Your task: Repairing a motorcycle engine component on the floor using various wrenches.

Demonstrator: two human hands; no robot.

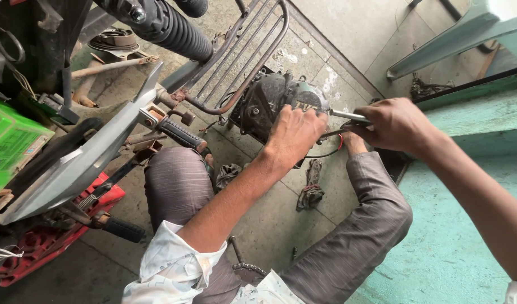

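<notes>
Centrally, upper middle of frame: dark engine side cover [264, 104], round, greasy, part of a motorcycle engine sitting low just above the concrete floor [281, 225]. Left hand [292, 135] lies flat over the cover's right edge, fingers [306, 121] spread and pressing, not wrapped around anything. Right hand [396, 124], right of centre, is clenched on a metal tool [348, 116]; its silver shaft points left toward the cover, tip hidden behind the left hand. Thin black cable with a red bit [340, 141] runs under the right hand; cannot tell if it is held.

Above the cover: tubular metal guard frame [241, 56] and a black ribbed shock spring [174, 28], upper left. Left of centre: grey side panel [89, 152], footpeg with ribbed rubber [182, 135]. Far left: green box [10, 141]; lower left: red plastic piece [50, 236]. Dirty rag [310, 191] on floor below the hands. Person's knees in grey trousers [360, 236] flank the rag. Drive chain piece [247, 270] bottom centre. Teal painted step [467, 225] on right.
</notes>
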